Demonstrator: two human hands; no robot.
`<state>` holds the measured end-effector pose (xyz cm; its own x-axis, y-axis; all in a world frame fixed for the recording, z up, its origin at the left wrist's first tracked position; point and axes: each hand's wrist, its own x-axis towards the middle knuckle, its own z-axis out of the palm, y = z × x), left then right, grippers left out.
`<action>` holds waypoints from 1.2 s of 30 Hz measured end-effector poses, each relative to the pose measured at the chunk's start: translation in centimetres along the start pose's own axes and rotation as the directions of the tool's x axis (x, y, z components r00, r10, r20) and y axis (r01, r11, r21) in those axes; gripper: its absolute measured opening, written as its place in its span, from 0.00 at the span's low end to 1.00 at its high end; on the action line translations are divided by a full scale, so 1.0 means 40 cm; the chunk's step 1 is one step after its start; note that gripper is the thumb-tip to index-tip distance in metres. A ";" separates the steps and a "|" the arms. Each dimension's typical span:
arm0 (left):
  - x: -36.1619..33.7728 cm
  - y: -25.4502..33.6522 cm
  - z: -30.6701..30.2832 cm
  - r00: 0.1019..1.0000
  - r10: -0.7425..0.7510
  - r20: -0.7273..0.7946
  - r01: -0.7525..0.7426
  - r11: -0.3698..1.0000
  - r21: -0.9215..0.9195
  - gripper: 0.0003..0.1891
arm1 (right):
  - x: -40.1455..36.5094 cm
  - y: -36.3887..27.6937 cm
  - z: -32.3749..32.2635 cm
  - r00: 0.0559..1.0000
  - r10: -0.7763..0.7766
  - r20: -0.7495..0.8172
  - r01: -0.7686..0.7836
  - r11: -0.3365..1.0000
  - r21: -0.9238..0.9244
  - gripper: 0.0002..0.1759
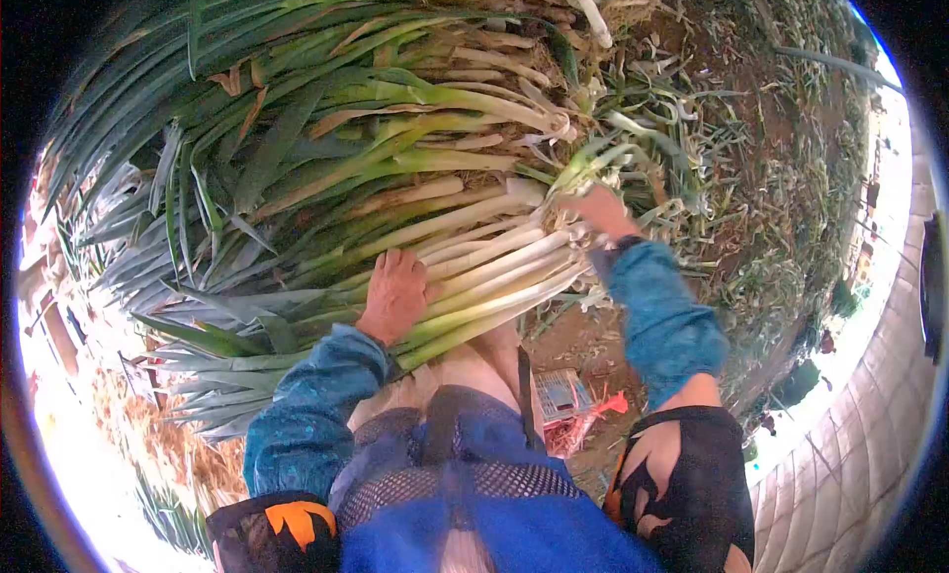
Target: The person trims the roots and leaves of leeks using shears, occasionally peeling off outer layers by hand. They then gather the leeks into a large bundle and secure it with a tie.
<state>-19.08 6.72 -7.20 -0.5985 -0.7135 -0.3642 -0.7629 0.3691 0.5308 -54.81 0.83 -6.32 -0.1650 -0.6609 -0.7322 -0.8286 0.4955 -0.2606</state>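
Note:
A thick heap of leeks (pixel 474 212) lies before me, white shanks and roots to the right, long green leaves to the left. On the shanks nearest me, my left hand (pixel 395 294) presses down from above, its fingers bent around leeks (pixel 494 281). My right hand (pixel 601 212) is at the root ends of the same leeks, blurred by motion. Pale green leaf strips (pixel 593 168) stick out just beyond its fingers. Whether those fingers grip the strips cannot be made out.
Leaf scraps and peelings (pixel 732 168) cover the soil to the right. Beside my legs lies a small box-like thing (pixel 559 393) with red plastic strands (pixel 588 425). A pale quilted sheet (pixel 840 464) curves along the right edge.

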 end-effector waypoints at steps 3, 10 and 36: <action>0.012 -0.035 0.036 0.994 -0.046 -0.098 0.047 0.999 0.009 0.24 | 0.020 -0.043 0.149 0.986 0.057 -0.154 -0.107 0.935 -0.339 0.30; 0.045 -0.024 0.041 0.980 -0.185 -0.079 0.191 0.979 0.075 0.31 | -0.081 0.035 0.149 0.958 -0.196 -0.211 0.139 0.956 -0.258 0.21; 0.004 -0.005 0.055 0.992 -0.114 0.051 0.114 0.993 -0.002 0.26 | -0.044 -0.093 0.183 0.900 -0.427 -0.081 0.317 0.772 -0.551 0.22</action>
<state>-19.56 7.83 -9.07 -0.5192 -0.7198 -0.4609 -0.8260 0.2839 0.4870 -47.52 4.28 -8.66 0.1620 -0.8526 -0.4968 -0.9868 -0.1370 -0.0867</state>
